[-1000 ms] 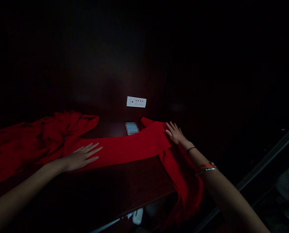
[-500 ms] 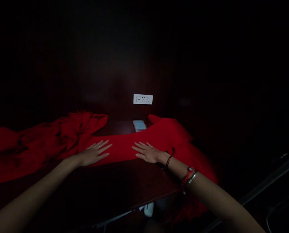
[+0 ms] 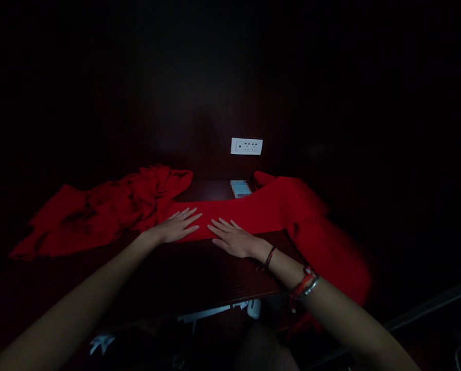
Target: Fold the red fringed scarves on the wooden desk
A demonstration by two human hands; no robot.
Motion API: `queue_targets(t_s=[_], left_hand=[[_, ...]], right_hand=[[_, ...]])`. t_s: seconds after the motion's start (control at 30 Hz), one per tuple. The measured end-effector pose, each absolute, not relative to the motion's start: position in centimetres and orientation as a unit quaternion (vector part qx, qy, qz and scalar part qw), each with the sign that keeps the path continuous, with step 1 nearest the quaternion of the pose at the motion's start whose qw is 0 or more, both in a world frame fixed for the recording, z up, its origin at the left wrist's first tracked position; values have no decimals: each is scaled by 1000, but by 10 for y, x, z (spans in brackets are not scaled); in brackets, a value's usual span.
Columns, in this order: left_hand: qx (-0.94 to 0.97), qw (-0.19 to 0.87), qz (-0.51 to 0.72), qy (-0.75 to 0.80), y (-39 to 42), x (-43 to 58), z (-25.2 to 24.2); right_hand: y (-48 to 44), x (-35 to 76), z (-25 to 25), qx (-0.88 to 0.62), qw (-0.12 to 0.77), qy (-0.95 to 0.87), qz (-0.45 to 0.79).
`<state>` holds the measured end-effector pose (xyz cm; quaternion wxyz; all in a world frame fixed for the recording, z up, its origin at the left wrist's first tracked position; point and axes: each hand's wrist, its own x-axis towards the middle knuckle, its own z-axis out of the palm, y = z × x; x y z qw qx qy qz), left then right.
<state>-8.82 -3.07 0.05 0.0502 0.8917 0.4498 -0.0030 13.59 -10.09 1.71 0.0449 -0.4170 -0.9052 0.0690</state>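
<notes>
A long red cloth (image 3: 269, 211) lies across a dark wooden table (image 3: 199, 278). Its left part is bunched in a heap (image 3: 99, 211); its right end hangs blurred over the table's right edge (image 3: 331, 252). My left hand (image 3: 178, 226) lies flat on the flattened middle strip, fingers spread, a ring on one finger. My right hand (image 3: 234, 239) rests flat beside it, fingers stretched out, partly on the cloth's front edge. The two hands almost touch. Bracelets circle my right wrist (image 3: 303, 283).
A white wall socket plate (image 3: 246, 146) sits on the dark wall behind the table. A small pale blurred object (image 3: 240, 188) lies at the table's back edge. Pale items (image 3: 215, 312) show below the table's front edge. The room is very dark.
My right hand slid left along the cloth from its right fold to the middle. My left hand stayed flat on the cloth. The right end of the cloth now hangs lower.
</notes>
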Motion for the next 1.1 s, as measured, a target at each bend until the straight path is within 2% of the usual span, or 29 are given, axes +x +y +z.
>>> queue_targets(t_s=[0.13, 0.27, 0.37, 0.43, 0.6, 0.8, 0.97, 1.1], left_hand=[[899, 14, 8, 437, -33, -88, 3], [908, -95, 67, 403, -32, -98, 21], [867, -155, 125, 456, -27, -113, 30], [850, -140, 106, 496, -24, -123, 28], [841, -25, 0, 540, -19, -137, 19], [848, -58, 30, 527, -30, -152, 47], [686, -181, 135, 692, -36, -168, 58], [600, -62, 165, 780, -31, -183, 54]], right_hand=[[-100, 141, 5, -454, 37, -889, 56], [-94, 160, 5, -478, 34, -876, 57], [-82, 155, 21, -478, 4, -875, 81], [-72, 140, 34, -485, 12, -872, 68], [-54, 98, 37, -531, 107, -839, 51], [-48, 96, 6, -504, 46, -856, 103], [-45, 101, 7, -502, 46, -857, 107], [-43, 100, 7, -506, 52, -853, 113]])
